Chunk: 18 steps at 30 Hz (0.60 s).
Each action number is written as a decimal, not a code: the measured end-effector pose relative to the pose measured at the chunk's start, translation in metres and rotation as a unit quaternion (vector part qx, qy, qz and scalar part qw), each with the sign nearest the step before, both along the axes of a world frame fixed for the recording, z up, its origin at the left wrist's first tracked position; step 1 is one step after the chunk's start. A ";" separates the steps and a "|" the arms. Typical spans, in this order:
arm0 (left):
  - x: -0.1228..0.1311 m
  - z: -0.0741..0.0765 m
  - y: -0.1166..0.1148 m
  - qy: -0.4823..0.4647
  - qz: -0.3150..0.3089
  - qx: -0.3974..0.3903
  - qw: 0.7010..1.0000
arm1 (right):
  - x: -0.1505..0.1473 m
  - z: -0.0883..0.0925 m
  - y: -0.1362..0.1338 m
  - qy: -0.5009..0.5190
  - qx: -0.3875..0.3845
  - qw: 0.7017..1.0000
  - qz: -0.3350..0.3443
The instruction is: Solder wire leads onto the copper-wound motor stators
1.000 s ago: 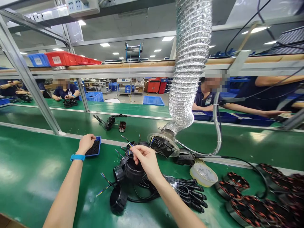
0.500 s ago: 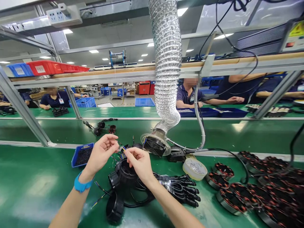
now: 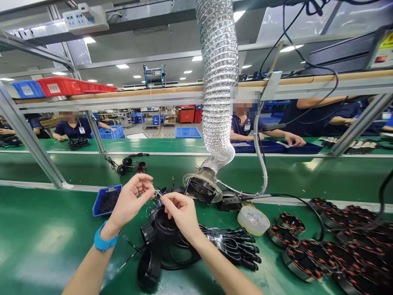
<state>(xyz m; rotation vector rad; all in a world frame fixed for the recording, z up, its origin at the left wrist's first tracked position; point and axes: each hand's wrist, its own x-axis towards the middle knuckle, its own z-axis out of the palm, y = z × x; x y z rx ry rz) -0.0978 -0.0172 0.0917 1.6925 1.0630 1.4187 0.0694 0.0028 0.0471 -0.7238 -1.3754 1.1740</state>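
Note:
My right hand point(image 3: 181, 211) pinches thin coloured wires point(image 3: 159, 194), with blue and yellow showing, above a round black housing point(image 3: 166, 224). Close to its left, my left hand point(image 3: 135, 196) has thumb and forefinger pressed together at the wires' ends; what lies between those fingertips is too small to make out. Below the hands sit more black housings, one tipped on its side point(image 3: 148, 268) with wire ends poking out to the left. A bundle of black cables point(image 3: 230, 243) lies to the right of the right wrist.
A blue bin of small black parts point(image 3: 107, 200) stands left of my hands. Behind them hangs a silver duct point(image 3: 219, 82) ending in a fume hood point(image 3: 202, 186). At right are a round tub point(image 3: 253, 220) and several copper-wound stators point(image 3: 302, 260). Co-workers sit across the bench.
My two hands hold nearly the same pose at the wires. The view has shifted slightly. Across the bench, a co-worker's hand has lowered toward a dark blue tray.

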 end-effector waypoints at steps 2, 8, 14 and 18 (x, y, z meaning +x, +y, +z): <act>-0.001 0.000 0.001 0.004 0.003 0.004 1.000 | 0.000 0.000 0.000 -0.001 -0.001 1.000 0.000; -0.004 0.000 0.002 0.027 -0.002 0.004 1.000 | -0.001 -0.002 0.000 -0.002 -0.004 1.000 0.005; -0.005 0.003 -0.002 0.083 -0.027 -0.016 0.996 | 0.000 -0.002 0.000 -0.016 0.004 1.000 0.012; -0.001 0.000 0.000 0.089 -0.037 -0.027 0.995 | 0.001 -0.003 0.000 -0.030 0.009 0.999 0.020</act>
